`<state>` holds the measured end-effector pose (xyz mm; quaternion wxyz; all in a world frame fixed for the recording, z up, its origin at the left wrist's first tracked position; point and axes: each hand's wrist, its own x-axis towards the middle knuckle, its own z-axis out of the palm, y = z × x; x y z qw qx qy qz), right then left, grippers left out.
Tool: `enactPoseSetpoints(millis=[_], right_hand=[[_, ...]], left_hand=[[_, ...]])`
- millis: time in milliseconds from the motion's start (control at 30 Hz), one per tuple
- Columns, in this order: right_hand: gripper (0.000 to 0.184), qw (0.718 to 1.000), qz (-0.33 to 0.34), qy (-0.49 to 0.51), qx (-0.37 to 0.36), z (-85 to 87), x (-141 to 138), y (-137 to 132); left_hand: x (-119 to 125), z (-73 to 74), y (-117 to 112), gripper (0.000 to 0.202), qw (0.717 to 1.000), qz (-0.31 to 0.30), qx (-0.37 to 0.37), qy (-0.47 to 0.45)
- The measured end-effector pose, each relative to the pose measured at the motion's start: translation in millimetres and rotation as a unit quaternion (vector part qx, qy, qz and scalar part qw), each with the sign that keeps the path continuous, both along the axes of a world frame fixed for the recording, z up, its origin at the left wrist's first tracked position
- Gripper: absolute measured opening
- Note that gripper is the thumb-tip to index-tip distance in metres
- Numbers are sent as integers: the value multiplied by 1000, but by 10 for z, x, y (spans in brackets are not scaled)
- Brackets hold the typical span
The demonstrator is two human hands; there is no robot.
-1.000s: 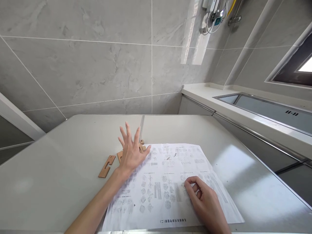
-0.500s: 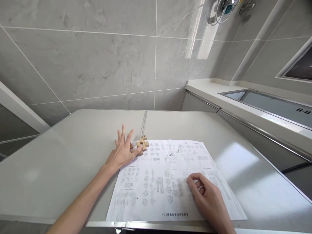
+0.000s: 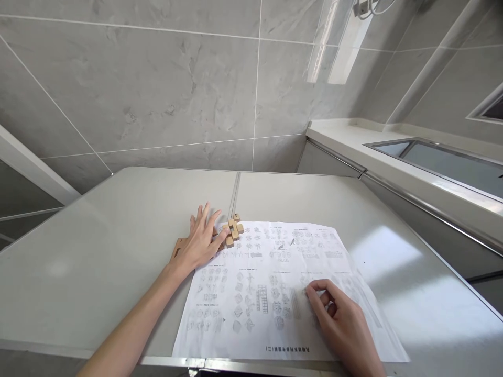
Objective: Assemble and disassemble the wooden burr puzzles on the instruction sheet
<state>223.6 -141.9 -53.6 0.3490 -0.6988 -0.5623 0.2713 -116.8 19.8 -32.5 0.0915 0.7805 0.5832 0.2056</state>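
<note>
Left hand (image 3: 203, 238): wide, fingers spread, thumb tip apparently touching the block puzzle (image 3: 232, 230).
Block puzzle: just right of the left hand, at the far-left corner of the printed sheet (image 3: 291, 335); long axis near-to-far.
Notched wooden plate (image 3: 181, 243): partly under the left hand.
Right hand (image 3: 340, 317): curled narrow, nothing visible inside, farther off.

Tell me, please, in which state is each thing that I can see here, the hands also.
Left hand: open, fingers spread, thumb at the small blocks
Right hand: loosely curled over the sheet
Small wooden blocks: clustered; whether joined, cannot tell
Flat wooden piece: partly hidden by the left hand
Printed sheet: spread out, printed side up
</note>
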Motion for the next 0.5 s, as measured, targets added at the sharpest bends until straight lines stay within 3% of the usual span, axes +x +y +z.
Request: enactPoseSetpoints(millis=[367,500], right_hand=[[51,998,-41,26,-43,-8,-83,13],[57,997,-48,50,-45,22,-64,30]], left_hand=[[13,6,20,57,1000,-3,-6,7],[13,47,39,50,1000,-2,26,-7]])
